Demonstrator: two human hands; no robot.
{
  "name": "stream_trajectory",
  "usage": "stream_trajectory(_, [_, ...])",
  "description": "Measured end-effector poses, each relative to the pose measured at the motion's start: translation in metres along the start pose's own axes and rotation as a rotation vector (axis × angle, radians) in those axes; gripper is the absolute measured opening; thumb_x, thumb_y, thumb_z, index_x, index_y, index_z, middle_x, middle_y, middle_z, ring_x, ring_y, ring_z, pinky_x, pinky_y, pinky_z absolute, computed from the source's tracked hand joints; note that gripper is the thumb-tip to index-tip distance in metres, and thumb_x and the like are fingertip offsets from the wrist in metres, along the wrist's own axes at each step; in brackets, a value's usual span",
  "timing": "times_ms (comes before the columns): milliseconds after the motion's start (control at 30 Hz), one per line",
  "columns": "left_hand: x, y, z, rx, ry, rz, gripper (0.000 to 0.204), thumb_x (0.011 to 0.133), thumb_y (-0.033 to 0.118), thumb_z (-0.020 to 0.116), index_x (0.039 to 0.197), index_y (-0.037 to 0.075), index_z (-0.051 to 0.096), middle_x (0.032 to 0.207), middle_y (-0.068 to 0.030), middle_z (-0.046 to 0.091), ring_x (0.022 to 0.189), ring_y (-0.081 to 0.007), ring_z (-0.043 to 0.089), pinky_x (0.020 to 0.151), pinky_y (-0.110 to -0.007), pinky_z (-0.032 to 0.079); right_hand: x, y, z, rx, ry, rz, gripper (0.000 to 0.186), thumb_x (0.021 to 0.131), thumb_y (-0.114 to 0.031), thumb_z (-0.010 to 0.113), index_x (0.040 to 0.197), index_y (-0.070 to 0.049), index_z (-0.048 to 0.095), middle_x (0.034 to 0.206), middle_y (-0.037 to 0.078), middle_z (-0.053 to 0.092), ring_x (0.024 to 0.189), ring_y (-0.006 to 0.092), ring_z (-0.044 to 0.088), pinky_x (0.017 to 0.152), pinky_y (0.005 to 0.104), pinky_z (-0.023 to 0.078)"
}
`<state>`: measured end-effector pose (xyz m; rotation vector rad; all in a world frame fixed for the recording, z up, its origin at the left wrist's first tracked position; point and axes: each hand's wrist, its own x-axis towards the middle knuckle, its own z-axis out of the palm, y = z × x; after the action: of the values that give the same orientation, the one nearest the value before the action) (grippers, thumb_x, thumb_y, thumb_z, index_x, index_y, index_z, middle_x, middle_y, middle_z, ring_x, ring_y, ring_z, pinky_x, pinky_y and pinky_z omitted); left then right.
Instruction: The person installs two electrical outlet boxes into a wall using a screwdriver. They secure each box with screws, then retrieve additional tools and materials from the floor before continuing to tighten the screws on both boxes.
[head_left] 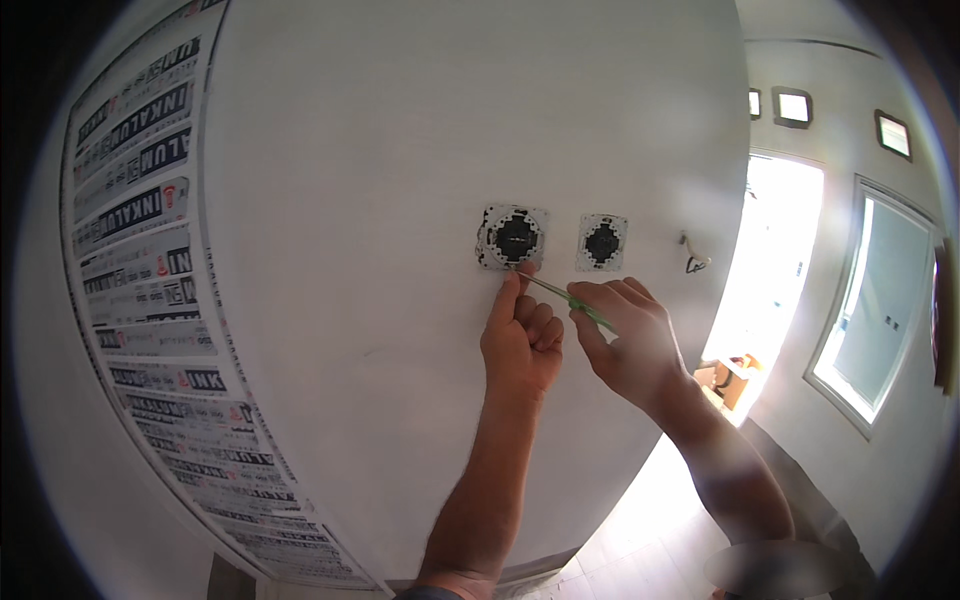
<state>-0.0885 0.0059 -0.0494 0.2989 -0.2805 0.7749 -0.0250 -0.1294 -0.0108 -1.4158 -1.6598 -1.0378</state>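
Observation:
A wall socket without its cover [514, 238], with a black centre and a pale metal frame, sits on the white wall. My left hand [521, 345] is at its lower edge, thumb and index fingertip raised to the frame and the other fingers curled in. Whatever lies between those fingertips is too small to make out. In my right hand [630, 335] is a screwdriver with a green handle [577, 302]. Its thin shaft slants up to the left, the tip beside my left fingertips at the socket's bottom edge.
A second uncovered socket [602, 242] is to the right, and loose wires [692, 255] stick out beyond it. Printed protective film covers a tall panel [150, 210] at the left. A bright doorway [775, 250] and a window [868, 300] are at the right.

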Motion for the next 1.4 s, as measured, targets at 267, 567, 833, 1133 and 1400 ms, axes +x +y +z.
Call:
stream_trajectory(267, [-0.002, -0.002, 0.004, -0.105, 0.017, -0.068, 0.023, 0.105, 0.017, 0.064, 0.125, 0.005, 0.068, 0.065, 0.0075, 0.025, 0.055, -0.0061, 0.023, 0.050, -0.026, 0.022, 0.004, -0.019, 0.012, -0.129, 0.009, 0.063, 0.021, 0.091, -0.003, 0.071, 0.113, -0.004, 0.070, 0.090, 0.012, 0.070, 0.088, 0.0313, 0.068, 0.076, 0.0429, 0.057])
stream_trajectory(567, [0.001, 0.002, -0.004, -0.110, -0.050, -0.104, 0.026, 0.104, 0.014, 0.064, 0.129, 0.005, 0.065, 0.070, 0.0081, 0.039, 0.054, -0.0045, 0.025, 0.049, -0.025, 0.023, 0.009, -0.040, 0.012, -0.221, -0.020, 0.105, 0.024, 0.088, 0.000, 0.075, 0.112, -0.004, 0.072, 0.088, 0.010, 0.069, 0.084, 0.0288, 0.069, 0.073, 0.0396, 0.056])
stream_trajectory(833, [0.002, 0.003, -0.009, -0.134, -0.089, -0.120, 0.029, 0.105, 0.014, 0.065, 0.132, 0.004, 0.064, 0.072, 0.0078, 0.042, 0.053, -0.0039, 0.025, 0.049, -0.025, 0.023, 0.019, -0.051, 0.008, -0.281, -0.080, 0.146, 0.023, 0.090, -0.004, 0.074, 0.112, -0.004, 0.072, 0.086, 0.011, 0.069, 0.082, 0.0297, 0.070, 0.070, 0.0402, 0.056])
stream_trajectory(1133, [0.001, 0.000, -0.007, -0.215, -0.055, -0.190, 0.032, 0.106, 0.015, 0.063, 0.136, 0.002, 0.062, 0.066, 0.0081, 0.031, 0.054, -0.0043, 0.023, 0.048, -0.024, 0.022, 0.042, -0.065, -0.003, -0.439, -0.273, 0.163, 0.013, 0.093, -0.009, 0.069, 0.100, -0.004, 0.059, 0.102, 0.013, 0.064, 0.081, 0.0351, 0.071, 0.069, 0.0434, 0.057])
stream_trajectory(1400, [0.015, -0.021, -0.009, -0.432, -0.233, -0.380, 0.042, 0.113, 0.030, 0.047, 0.149, 0.008, 0.049, 0.065, 0.0079, 0.026, 0.055, -0.0038, 0.028, 0.047, -0.021, 0.026, 0.049, -0.067, -0.005, -0.548, -0.498, 0.420, 0.024, 0.084, -0.006, 0.076, 0.104, -0.005, 0.063, 0.100, 0.012, 0.069, 0.083, 0.0353, 0.071, 0.069, 0.0414, 0.059])
